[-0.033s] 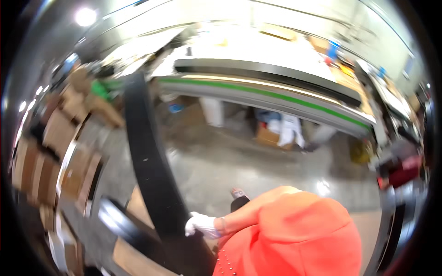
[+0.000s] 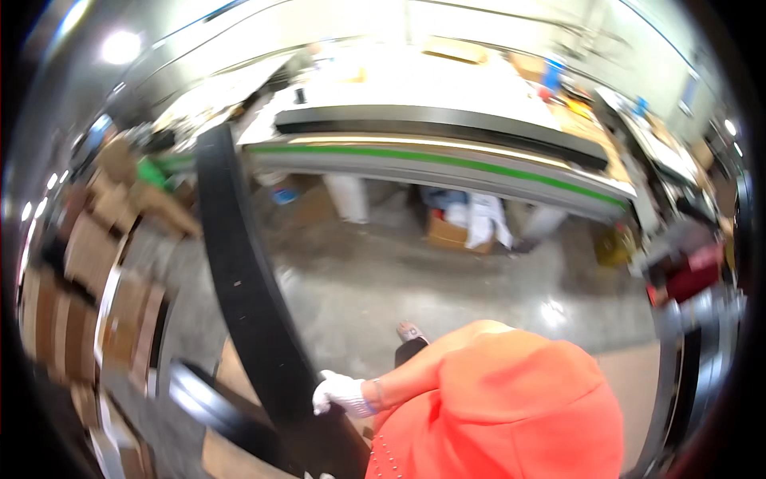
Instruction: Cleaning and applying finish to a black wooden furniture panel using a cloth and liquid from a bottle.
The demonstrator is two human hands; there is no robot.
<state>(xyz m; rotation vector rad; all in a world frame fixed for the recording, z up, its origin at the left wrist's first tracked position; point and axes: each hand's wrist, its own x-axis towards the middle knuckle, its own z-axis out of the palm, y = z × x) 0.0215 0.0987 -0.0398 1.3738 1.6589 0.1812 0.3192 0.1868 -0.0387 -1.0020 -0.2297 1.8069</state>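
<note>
A long, flat black panel (image 2: 249, 299) slants from the lower middle up toward the far left, its far end beside the corner of a worktable. My right hand (image 2: 341, 395), in a white knit glove, reaches across and is closed on the panel's right edge near its close end. At the bottom rim, a sliver of white glove (image 2: 319, 476) touches the panel's near end; it looks like my left hand, but its fingers are hidden. A second black piece (image 2: 227, 415) with a shiny end lies lower, to the left of the panel.
Ahead stands a white-topped worktable with a green-striped edge (image 2: 447, 166); a long dark beam (image 2: 439, 124) lies along its front. Underneath is a cardboard box (image 2: 459, 234) with cloths. Stacked cartons (image 2: 128, 319) line the left. Dark and silvery lengths (image 2: 698, 363) stand at the right.
The view has shifted slightly, so the worktable and far end of the panel appear further left. My right hand keeps its hold on the panel's edge.
</note>
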